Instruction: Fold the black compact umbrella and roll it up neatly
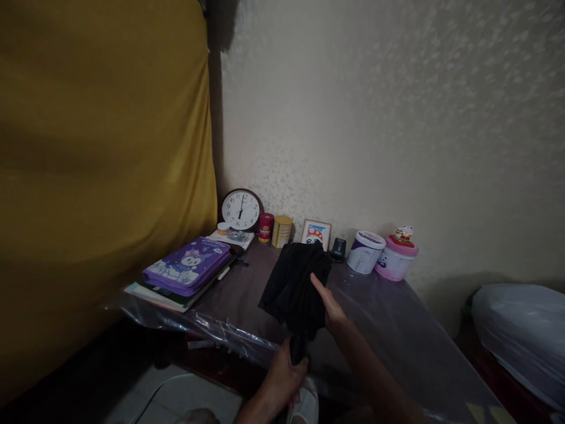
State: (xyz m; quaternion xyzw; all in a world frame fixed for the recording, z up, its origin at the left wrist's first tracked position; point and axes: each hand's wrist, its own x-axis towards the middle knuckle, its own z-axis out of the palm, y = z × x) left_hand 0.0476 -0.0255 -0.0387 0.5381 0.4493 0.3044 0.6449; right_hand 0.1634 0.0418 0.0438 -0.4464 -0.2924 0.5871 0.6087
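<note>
A black folding umbrella [293, 282] is held up in front of me, its canopy collapsed but loose and its handle pointing down toward me. My left hand [285, 371] is wrapped round the handle below the canopy. Along the right side of the black fabric lies my right hand [330, 306], thumb up on the folds; the rest of its fingers are hidden behind the canopy. Beneath the umbrella is the plastic-covered table [379, 330].
A purple zip case [189, 265] lies on books at the left. Along the wall stand a round clock [242, 210], a red tin [265, 228], a yellow can [281, 231], a framed picture [316, 231] and two tubs [365, 253]. A yellow curtain [101, 147] hangs left.
</note>
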